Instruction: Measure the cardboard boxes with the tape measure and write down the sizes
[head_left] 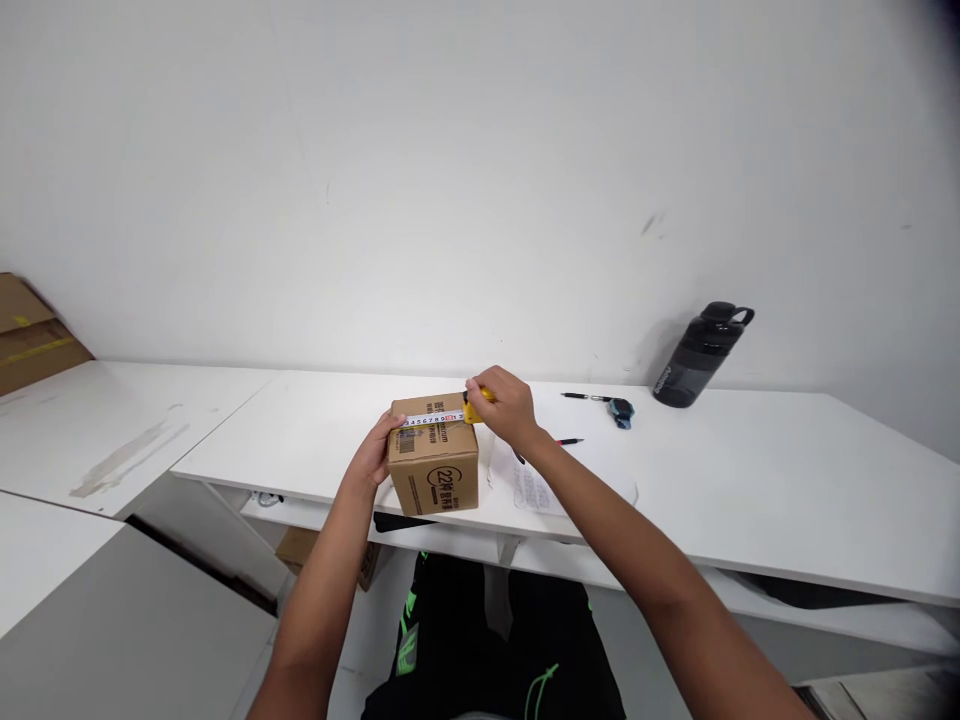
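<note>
A small brown cardboard box (435,475) stands near the front edge of the white table (735,470). A white measuring tape (431,419) lies stretched across the box's top. My left hand (379,450) grips the box's left top edge and pins the tape's end there with its fingers closed. My right hand (506,405) is closed on the yellow tape measure case (474,405) at the box's right top corner.
A sheet of paper (551,485) lies right of the box, with two pens (585,397) and a small teal object (621,410) behind it. A dark water bottle (701,355) leans against the wall. Cardboard (30,335) rests far left on another table.
</note>
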